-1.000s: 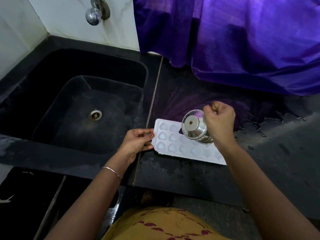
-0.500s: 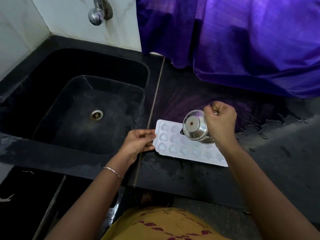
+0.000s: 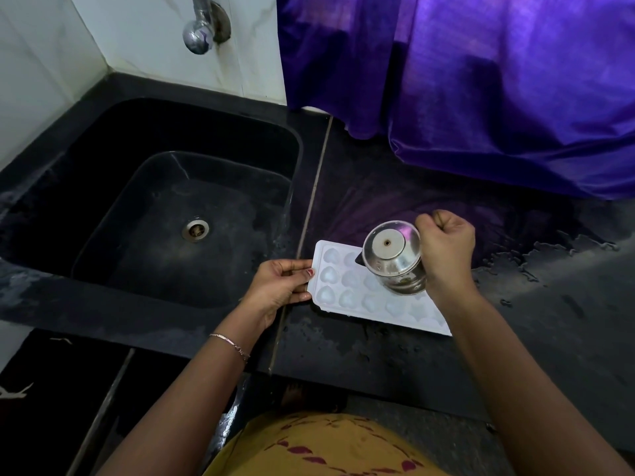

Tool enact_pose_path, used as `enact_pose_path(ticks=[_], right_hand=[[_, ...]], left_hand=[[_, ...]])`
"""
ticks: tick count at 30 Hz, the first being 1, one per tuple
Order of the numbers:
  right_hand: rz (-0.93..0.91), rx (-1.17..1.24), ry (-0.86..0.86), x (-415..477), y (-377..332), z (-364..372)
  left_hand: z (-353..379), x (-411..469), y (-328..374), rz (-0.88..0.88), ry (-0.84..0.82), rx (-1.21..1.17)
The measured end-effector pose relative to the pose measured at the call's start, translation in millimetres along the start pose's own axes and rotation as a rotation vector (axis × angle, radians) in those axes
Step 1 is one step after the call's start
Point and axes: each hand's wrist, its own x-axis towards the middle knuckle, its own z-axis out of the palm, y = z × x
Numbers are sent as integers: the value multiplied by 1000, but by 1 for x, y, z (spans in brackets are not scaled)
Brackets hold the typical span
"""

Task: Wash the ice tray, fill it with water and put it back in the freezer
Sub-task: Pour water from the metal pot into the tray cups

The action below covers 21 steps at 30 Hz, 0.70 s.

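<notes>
A white ice tray [image 3: 347,286] with heart-shaped cells lies flat on the black counter [image 3: 378,352], just right of the sink. My left hand [image 3: 280,286] grips the tray's left end, thumb on top. My right hand [image 3: 445,249] holds a steel mug [image 3: 393,257] by its handle, tipped steeply over the tray's middle with its base facing me. The mug hides some cells, and my right forearm covers the tray's right end. Whether water is flowing cannot be told.
A black sink [image 3: 165,214] with a round drain [image 3: 195,230] sits to the left, under a wall tap [image 3: 199,32]. Purple cloth [image 3: 481,91] hangs over the counter's back. Spilled water [image 3: 556,252] spreads on the counter to the right.
The mug has shifted slightly right along the tray and tipped a little further. My left hand keeps its hold on the tray's end.
</notes>
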Motion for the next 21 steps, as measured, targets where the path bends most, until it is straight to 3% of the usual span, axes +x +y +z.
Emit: enact_pose_path(ticks=[13, 21], right_hand=[[-276, -227, -68, -3, -10, 26], [-329, -261, -82, -5, -7, 30]], left_hand=[[0, -2, 1, 6, -7, 9], [2, -3, 2, 7, -10, 0]])
